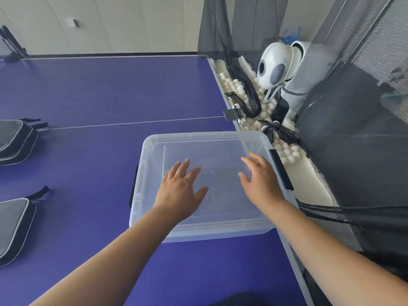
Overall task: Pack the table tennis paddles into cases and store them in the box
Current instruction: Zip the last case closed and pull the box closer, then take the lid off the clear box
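A clear plastic box (154, 219) with black side latches stands on the blue table near its right edge; I cannot tell whether a lid covers it. My left hand (180, 191) hovers over the box's middle with fingers spread and straight. My right hand (259, 180) reaches over the box's right side, fingers relaxed and holding nothing. Two grey paddle cases with black trim lie at the left edge: one farther back (16, 141), one nearer (13, 228). No bare paddle is visible.
The blue table tennis table (99, 96) stretches left and back. Beyond its right edge a white trough holds several white balls (240, 89), with a white ball-feeding machine (276, 62) and black catch netting (353, 129) around it.
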Tool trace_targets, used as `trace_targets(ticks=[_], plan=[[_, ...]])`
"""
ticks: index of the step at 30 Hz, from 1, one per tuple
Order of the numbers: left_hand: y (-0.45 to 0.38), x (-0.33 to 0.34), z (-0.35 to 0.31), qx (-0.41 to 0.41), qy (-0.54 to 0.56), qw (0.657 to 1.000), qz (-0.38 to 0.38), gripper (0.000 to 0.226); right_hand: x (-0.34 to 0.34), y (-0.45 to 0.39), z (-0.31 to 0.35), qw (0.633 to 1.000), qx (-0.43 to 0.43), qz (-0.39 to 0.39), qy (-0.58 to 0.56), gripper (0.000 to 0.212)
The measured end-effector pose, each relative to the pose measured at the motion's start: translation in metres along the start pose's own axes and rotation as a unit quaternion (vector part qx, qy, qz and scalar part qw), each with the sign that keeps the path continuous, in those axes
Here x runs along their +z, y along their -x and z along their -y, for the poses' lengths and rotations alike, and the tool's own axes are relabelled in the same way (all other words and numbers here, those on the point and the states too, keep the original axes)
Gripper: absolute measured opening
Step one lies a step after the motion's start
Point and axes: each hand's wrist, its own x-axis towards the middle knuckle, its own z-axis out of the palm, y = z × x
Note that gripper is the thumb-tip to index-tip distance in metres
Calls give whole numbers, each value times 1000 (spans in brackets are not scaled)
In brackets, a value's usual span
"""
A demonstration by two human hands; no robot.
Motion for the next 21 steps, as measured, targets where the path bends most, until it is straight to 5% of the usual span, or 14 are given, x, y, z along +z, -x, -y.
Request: trace_targets(ticks=[7, 12, 21], plan=[[-5, 18, -7, -1, -53, 999, 8, 68, -15, -21, -43, 993, 107, 18, 48, 46], [-4, 20, -8, 0, -56, 998, 3, 69, -22, -21, -55, 991, 127, 5, -41, 42], [-4, 21, -7, 1, -56, 998, 1, 71, -18, -28, -59, 991, 134, -26, 3, 38]])
